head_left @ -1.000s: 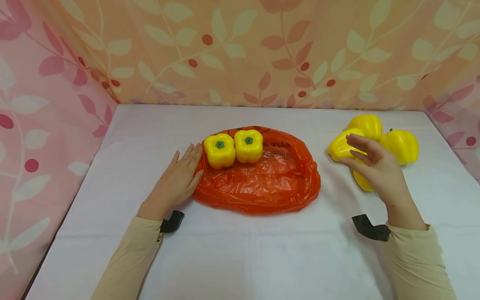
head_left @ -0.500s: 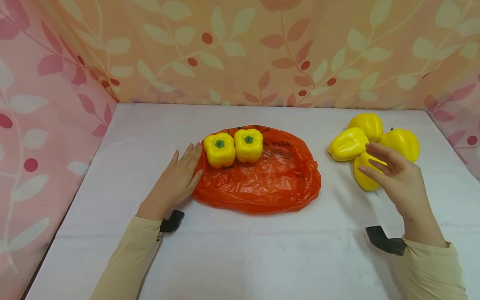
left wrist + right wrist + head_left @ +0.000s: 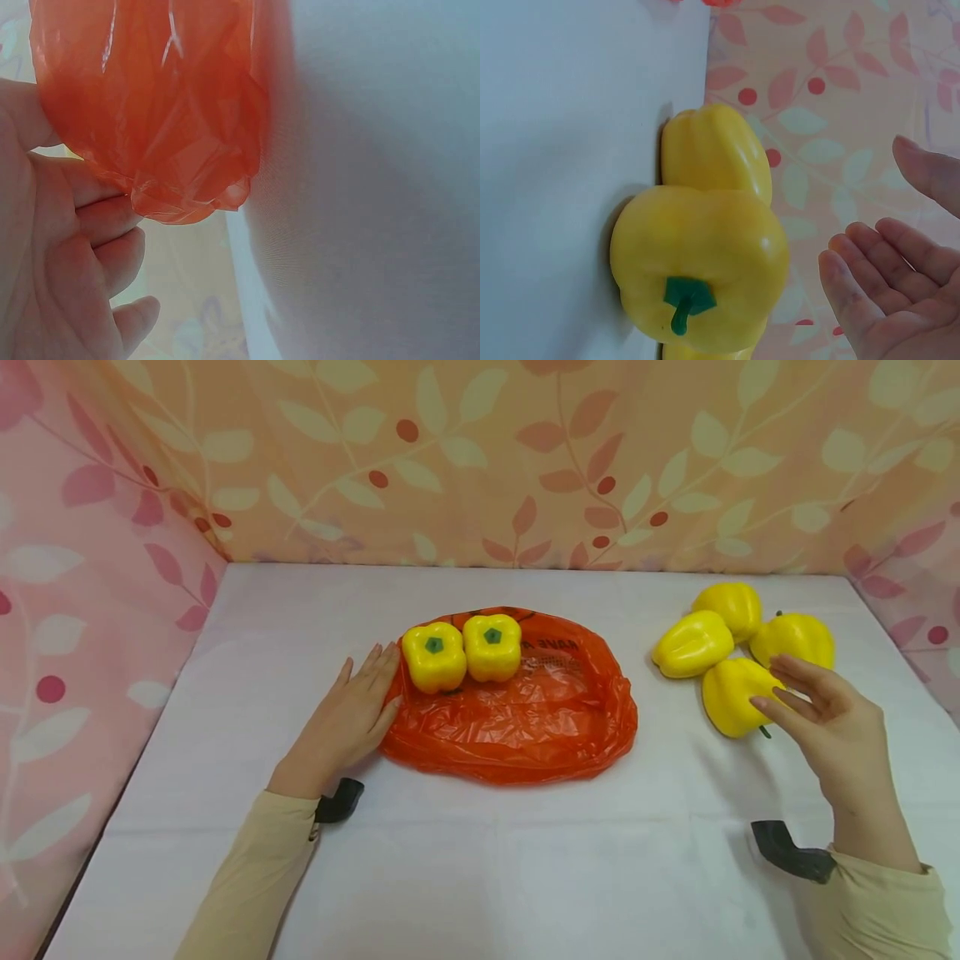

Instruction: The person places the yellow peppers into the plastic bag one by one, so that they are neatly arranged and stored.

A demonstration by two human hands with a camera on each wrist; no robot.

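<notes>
One red plastic bag [image 3: 517, 722] is lying open on a white cloth [image 3: 480, 877], its crumpled rim forming an oval. Two yellow peppers are standing upright side by side inside that rim: a first pepper [image 3: 435, 657] at the bag's ten o'clock, a second pepper [image 3: 492, 647] at eleven. Four loose yellow peppers are sitting in a close ring well apart, toward the bag's two to three o'clock: a rear pepper [image 3: 726, 608] at the ring's twelve, others at nine and three, a front pepper [image 3: 735, 697] at six. One left hand [image 3: 345, 714] is touching the bag's edge at nine, fingers extending straight, thumb spreading apart. One right hand [image 3: 843, 722] is hovering near the front pepper, fingers curving loosely, lying close together, thumb standing away. A floral curtain [image 3: 480, 460] is hanging at twelve.
</notes>
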